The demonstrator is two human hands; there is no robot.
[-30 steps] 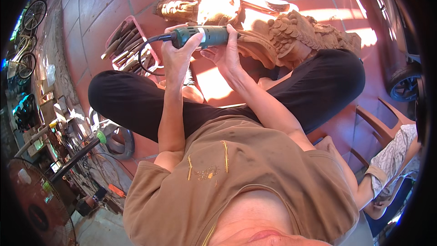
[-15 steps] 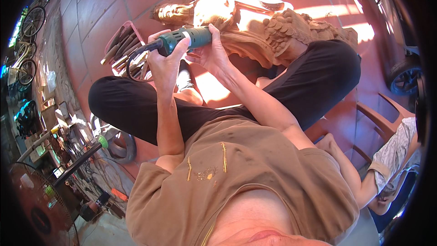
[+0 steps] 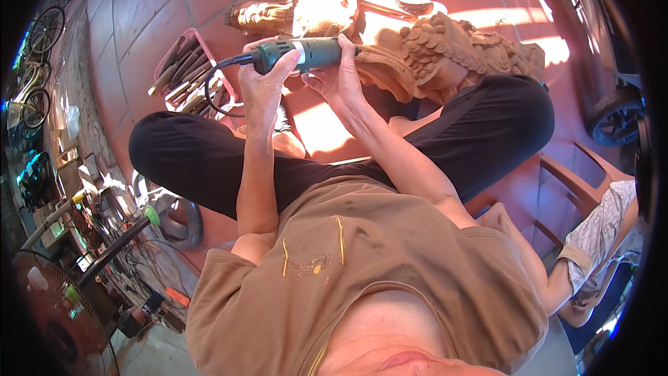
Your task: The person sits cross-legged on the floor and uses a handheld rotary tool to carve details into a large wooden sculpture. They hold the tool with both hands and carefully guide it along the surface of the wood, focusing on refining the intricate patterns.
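A dark green corded die grinder [image 3: 321,53] lies level between my hands, its black cord leaving the left end. My left hand [image 3: 261,94] is wrapped round its rear, thumb on the near side. My right hand [image 3: 342,85] grips the front end, with the thumb at the nose. Just beyond that nose lies a carved wooden statue [image 3: 445,52], on its side across the floor, with a dense cluster of rounded carving on its right part. Strong sunlight washes out its middle. Whether the grinder's tip touches the wood I cannot tell.
Left of my hands, a pink tray [image 3: 162,63] holds several chisel-like tools [image 3: 184,66]. A fan [image 3: 59,327] and cluttered tools line the left side. At right are a brown chair [image 3: 574,177], a wheel [image 3: 616,118] and another person's arm [image 3: 532,264].
The grinder and both hands have shifted a little to the right, and the grinder has turned to lie more level. My grip looks the same.
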